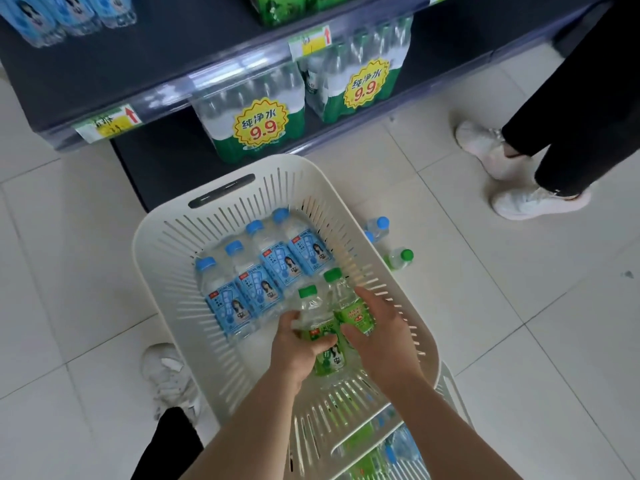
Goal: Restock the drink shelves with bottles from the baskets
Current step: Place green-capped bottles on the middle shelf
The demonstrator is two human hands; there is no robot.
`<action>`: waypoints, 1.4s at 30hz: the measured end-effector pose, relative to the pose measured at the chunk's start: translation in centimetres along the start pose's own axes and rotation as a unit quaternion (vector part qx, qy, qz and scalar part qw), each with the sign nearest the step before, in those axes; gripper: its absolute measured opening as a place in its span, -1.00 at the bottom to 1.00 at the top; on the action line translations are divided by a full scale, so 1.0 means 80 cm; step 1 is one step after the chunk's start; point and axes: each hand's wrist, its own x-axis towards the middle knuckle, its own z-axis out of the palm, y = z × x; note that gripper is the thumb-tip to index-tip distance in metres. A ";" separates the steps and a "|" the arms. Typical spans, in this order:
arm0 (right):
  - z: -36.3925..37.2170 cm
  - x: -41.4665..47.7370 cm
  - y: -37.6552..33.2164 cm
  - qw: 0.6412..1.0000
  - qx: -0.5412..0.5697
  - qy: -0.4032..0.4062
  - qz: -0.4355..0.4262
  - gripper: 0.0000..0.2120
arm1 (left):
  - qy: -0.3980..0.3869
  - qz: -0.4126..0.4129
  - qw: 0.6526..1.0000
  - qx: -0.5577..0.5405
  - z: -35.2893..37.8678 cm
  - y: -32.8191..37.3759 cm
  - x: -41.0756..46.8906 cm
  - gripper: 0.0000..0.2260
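A cream slotted basket (166, 258) stands on the floor before the dark drink shelves (114, 71). Inside lie several blue-capped, blue-labelled bottles (273, 268) side by side. Two green-capped, green-labelled bottles lie at the near end. My left hand (294, 355) grips the left green bottle (313, 318) around its middle. My right hand (377, 337) curls round the right green bottle (346, 303), thumb on its label. Both hands are inside the basket.
Shrink-wrapped water packs (256, 119) with yellow 9.9 stickers fill the bottom shelf. Loose bottles (398, 258) lie on the tiles right of the basket. A second basket (453, 389) with bottles sits beneath at lower right. Another person's legs (540, 140) stand at right; my shoe (169, 375) at left.
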 end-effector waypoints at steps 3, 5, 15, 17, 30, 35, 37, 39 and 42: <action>0.007 0.000 -0.001 1.000 -0.003 0.009 0.003 -0.41 | -0.006 0.046 0.999 0.017 -0.019 0.019 -0.020 -0.34; 0.013 0.001 -0.002 1.000 -0.007 0.009 0.013 -0.37 | 0.003 0.074 0.997 0.022 -0.036 0.037 -0.032 -0.35; 0.069 0.035 0.005 0.990 -0.088 0.027 0.109 -0.25 | 0.045 0.139 0.989 0.013 -0.087 0.090 -0.036 -0.30; 0.083 0.043 0.007 0.984 -0.121 0.059 0.115 -0.23 | 0.049 0.140 0.989 0.013 -0.093 0.098 -0.032 -0.35; 0.087 0.051 0.002 0.990 -0.084 0.037 0.110 -0.37 | 0.089 0.137 0.986 0.037 -0.114 0.120 -0.021 -0.32; 0.041 0.018 -0.055 0.998 -0.019 0.024 0.058 -0.32 | 0.083 0.160 0.982 0.049 -0.125 0.154 -0.061 -0.36; 0.020 0.006 -0.085 0.999 0.012 0.030 0.036 -0.32 | 0.078 0.173 0.981 0.049 -0.131 0.172 -0.079 -0.37; -0.003 -0.005 -0.117 0.999 0.031 0.044 0.008 -0.31 | 0.074 0.192 0.977 0.050 -0.139 0.190 -0.098 -0.38; -0.040 -0.019 -0.172 0.996 0.055 0.062 -0.026 -0.32 | 0.078 0.229 0.969 0.044 -0.155 0.222 -0.127 -0.40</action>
